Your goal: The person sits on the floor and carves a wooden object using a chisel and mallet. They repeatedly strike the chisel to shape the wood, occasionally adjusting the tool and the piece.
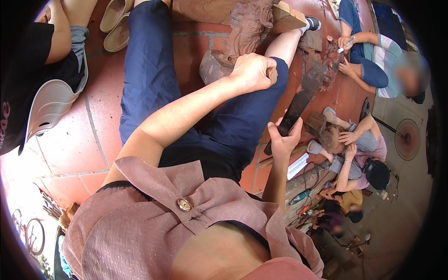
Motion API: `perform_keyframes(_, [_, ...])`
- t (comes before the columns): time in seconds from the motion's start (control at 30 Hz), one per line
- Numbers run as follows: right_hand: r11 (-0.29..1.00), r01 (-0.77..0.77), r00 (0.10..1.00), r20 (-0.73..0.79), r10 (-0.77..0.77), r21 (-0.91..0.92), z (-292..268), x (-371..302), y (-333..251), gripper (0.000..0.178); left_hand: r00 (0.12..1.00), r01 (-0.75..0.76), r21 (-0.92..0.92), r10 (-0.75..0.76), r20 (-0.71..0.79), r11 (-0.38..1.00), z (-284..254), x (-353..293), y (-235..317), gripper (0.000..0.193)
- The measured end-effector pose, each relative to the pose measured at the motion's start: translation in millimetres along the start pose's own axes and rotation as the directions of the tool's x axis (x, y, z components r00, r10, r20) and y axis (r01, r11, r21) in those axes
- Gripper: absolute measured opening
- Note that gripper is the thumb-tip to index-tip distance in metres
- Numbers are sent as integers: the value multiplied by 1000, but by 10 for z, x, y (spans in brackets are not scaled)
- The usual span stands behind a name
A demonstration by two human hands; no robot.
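Carved brown wood piece sat far, between the person's legs, beside a pale timber beam. Left hand was fisted around a brown wooden handle, just near of the carving; couldn't tell if the tool touched it. Right hand gripped a dark flat bar, slanted toward far right, well apart from the left hand. Red tiled floor below; beige slippers far left; co-worker and fan at right.
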State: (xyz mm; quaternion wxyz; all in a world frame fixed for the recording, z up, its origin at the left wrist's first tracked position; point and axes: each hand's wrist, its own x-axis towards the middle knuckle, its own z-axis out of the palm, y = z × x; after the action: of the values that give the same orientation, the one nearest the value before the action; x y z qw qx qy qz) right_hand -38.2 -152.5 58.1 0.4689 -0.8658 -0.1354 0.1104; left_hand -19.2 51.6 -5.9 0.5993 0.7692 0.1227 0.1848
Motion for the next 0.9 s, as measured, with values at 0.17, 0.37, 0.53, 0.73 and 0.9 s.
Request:
perform_keyframes(0.17, [999,48,999,-11,-47,23,-10,8,146,42,999,41,57,-40,-30,997,57,26,12,27])
perform_keyframes(0.37, [947,-34,996,68,59,-320,28,61,94,54,992,123,87,-126,32,989,-13,46,-16,7])
perform_keyframes(0.53, [992,-25,999,29,29,-123,40,9,168,49,1000,19,1,-19,-24,1000,17,-3,-43,26])
perform_keyframes(0.73, [999,28,1000,13,-28,-24,33,33,76,46,999,39,-37,-40,-24,999,5,15,15,30])
perform_keyframes(0.9, [999,26,999,31,-25,-25,31,33,186,49,997,74,10,-74,-19,997,17,33,39,20])
